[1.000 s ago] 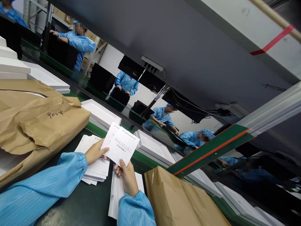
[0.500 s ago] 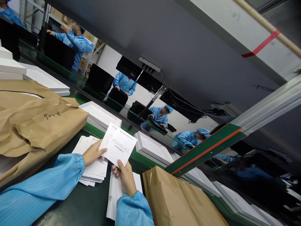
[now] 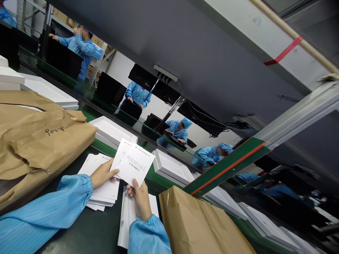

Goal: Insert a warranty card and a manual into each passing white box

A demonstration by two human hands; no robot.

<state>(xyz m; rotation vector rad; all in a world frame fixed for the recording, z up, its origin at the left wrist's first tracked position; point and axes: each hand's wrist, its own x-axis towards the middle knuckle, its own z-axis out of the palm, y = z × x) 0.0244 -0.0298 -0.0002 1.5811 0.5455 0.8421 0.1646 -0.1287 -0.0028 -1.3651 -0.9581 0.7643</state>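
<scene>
Left hand: our left hand [image 3: 102, 173] is pinching the left edge of the manuals [image 3: 133, 163] between thumb and fingers, sitting at 9 o'clock from them.
Right hand: our right hand [image 3: 141, 198] is gripping the manuals' bottom corner, thumb on the printed face, sitting at 6 o'clock from them.
Manuals: we are holding two white booklets fanned together above the bench [image 3: 90, 229], the front one reading "MANUAL"; the back one is peeking out at its 10 o'clock.
Left stack: a loose stack [image 3: 102, 192] of white booklets is lying on the bench under our left hand, at 7 o'clock from the manuals.
Right stack: a neater pile [image 3: 127, 218] of white sheets is lying under our right wrist, just beside the stack.
Sleeves: we are wearing blue sleeves [image 3: 39, 218] on both arms.
Left wrapping: torn brown paper [image 3: 39, 141] with handwriting on it is lying at 9 o'clock from the manuals, near the stack.
Right wrapping: a brown paper bundle [image 3: 201, 225] is sitting at 4 o'clock from the manuals, touching the pile's far edge or just beside it; we cannot tell which.
Trays: white trays [image 3: 111, 131] are running in a row along the green belt edge at 12 o'clock from the manuals.
Others: people [image 3: 137, 93] in blue coats are working at dark screens across the line, well apart from our hands.
</scene>
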